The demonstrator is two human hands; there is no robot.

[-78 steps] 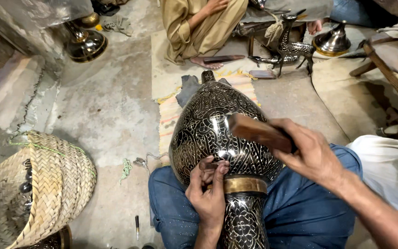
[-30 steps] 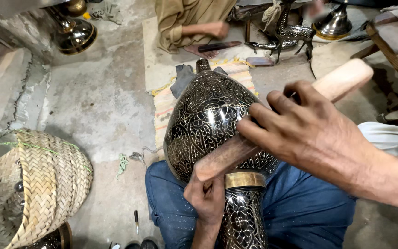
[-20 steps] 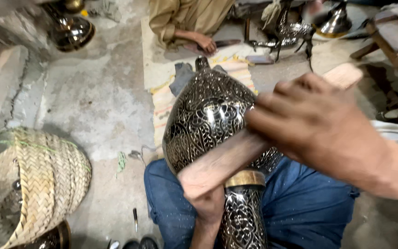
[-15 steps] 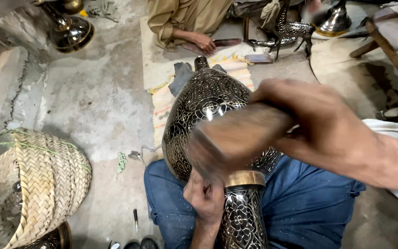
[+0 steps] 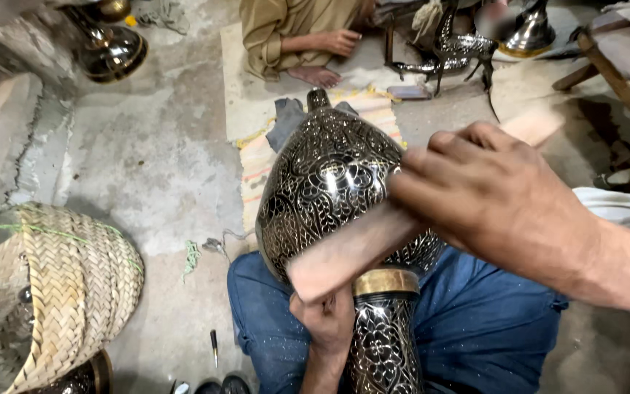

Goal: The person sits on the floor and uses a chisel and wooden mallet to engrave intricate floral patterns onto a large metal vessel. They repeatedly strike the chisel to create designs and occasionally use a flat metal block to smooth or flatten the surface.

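Observation:
A large dark metal vase (image 5: 326,179) with fine engraved patterns and a brass band (image 5: 385,282) lies across my lap on blue trousers. My right hand (image 5: 494,201) is closed around a wooden mallet (image 5: 348,252), which is blurred by motion. Its lower end sits just above my left hand (image 5: 326,321). My left hand is curled in a fist against the vase beside the brass band. It pinches a small tool that the mallet mostly hides.
A woven basket (image 5: 67,288) lies on its side at the left. Another person (image 5: 293,33) sits on a mat beyond the vase, near a metal animal figure (image 5: 453,51). A brass vessel (image 5: 111,51) stands at the far left, wooden furniture (image 5: 621,80) at the right. A small tool (image 5: 214,344) lies on the floor.
My right hand has kept swinging the mallet up and down over the vase. Its end is now down at my left hand, which has stayed by the brass band.

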